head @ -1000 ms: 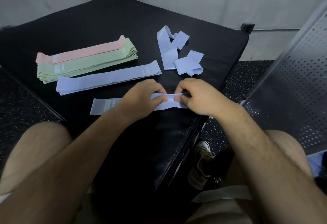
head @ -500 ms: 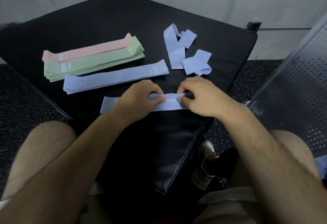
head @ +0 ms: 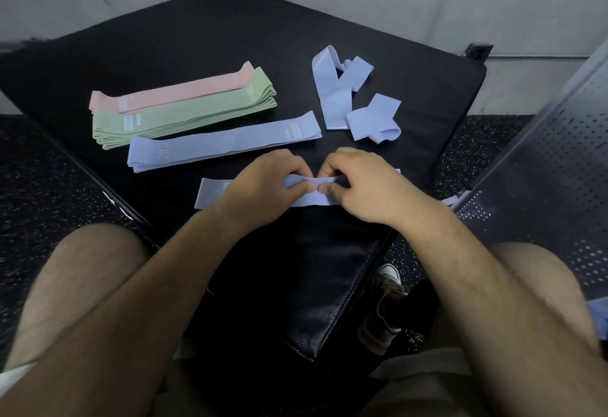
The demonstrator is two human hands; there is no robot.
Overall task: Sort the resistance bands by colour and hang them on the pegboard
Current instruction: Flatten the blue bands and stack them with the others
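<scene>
Curled and pinching, fingers [head: 297, 188] of the left hand [head: 263, 183] and the right hand [head: 368, 186], thumbs almost meeting, both gripping the middle of a pale blue band [head: 210, 193]. Lying flat across the counter [head: 197, 38] toward its nearest corner; right end hidden under the right hand, possibly folded there. Just beyond and parallel, a second blue band [head: 223, 142] marked 20, flat. Beyond that, toward the left corner, a stack of green bands [head: 184, 117] with a pink band [head: 177, 92] touching its far side. Near the right edge, loose twisted blue bands [head: 332, 97], overlapping. Off the right edge, a perforated metal panel [head: 543, 170]; on the floor below, a shoe [head: 385, 304].
</scene>
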